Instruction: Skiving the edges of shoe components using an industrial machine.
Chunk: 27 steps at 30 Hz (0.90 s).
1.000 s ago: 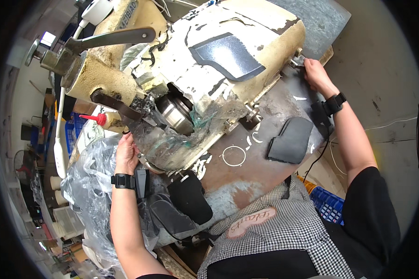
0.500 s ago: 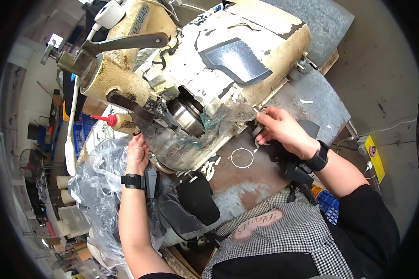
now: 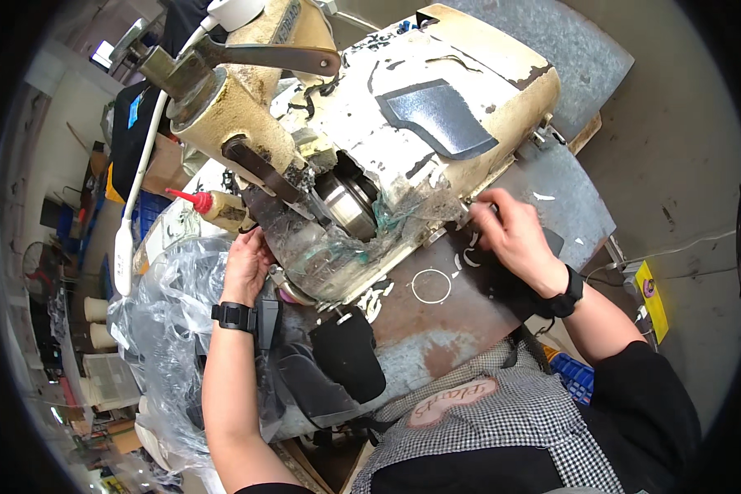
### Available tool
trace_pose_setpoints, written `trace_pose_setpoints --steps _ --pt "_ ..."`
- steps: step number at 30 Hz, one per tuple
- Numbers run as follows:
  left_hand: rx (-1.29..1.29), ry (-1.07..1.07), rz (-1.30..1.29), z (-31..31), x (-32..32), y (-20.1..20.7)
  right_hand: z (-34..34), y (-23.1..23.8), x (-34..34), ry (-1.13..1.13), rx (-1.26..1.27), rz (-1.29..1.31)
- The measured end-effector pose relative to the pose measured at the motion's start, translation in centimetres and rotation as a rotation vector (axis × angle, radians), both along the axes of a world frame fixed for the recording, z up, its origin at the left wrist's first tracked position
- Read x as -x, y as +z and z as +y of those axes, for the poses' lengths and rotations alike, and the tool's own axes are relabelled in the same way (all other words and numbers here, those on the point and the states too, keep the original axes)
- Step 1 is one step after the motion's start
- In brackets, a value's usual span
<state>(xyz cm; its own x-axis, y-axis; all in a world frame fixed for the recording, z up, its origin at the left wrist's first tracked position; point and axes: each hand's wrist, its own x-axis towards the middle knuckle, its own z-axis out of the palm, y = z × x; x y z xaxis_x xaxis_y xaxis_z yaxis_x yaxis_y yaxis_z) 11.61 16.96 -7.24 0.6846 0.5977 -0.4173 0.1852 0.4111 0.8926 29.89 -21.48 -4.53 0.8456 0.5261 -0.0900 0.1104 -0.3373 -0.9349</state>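
Note:
A cream, worn skiving machine with peeling paint stands before me, its bell-shaped steel knife showing through an opening. My left hand is at the machine's left end, below a red-tipped bottle. Its fingers curl in against the machine, and their tips are partly hidden. At the front right edge of the housing is my right hand, bent at the fingers beside a small metal fitting; what lies between the fingertips is hidden. A dark shiny leather piece lies on top of the housing.
Crumpled clear plastic spreads at the left. Black shaped pieces lie at the table's front edge. A thin white ring and white scraps rest on the metal tabletop. A white lamp arm stands at the left.
My right hand has turned at the machine's edge, with its fingers now more curled and its back facing up. The left hand stays at the machine's left end. The whole view has shifted slightly.

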Motion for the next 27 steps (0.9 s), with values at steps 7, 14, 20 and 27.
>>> trace_pose_setpoints --steps 7,14,20,27 --pt "-0.018 0.074 0.003 -1.6 -0.5 1.3 -1.9 -0.2 -1.2 0.25 0.327 -0.644" --pt "-0.023 0.016 -0.021 -0.6 -0.3 0.2 -0.3 2.3 0.5 0.383 0.345 -0.619" --pt "-0.065 0.051 0.03 -0.7 -0.1 0.3 0.9 3.0 -0.7 0.119 -0.015 0.608" --pt "-0.08 0.035 0.0 -1.0 -0.2 0.5 0.0 0.8 -1.4 0.201 -0.013 0.662"
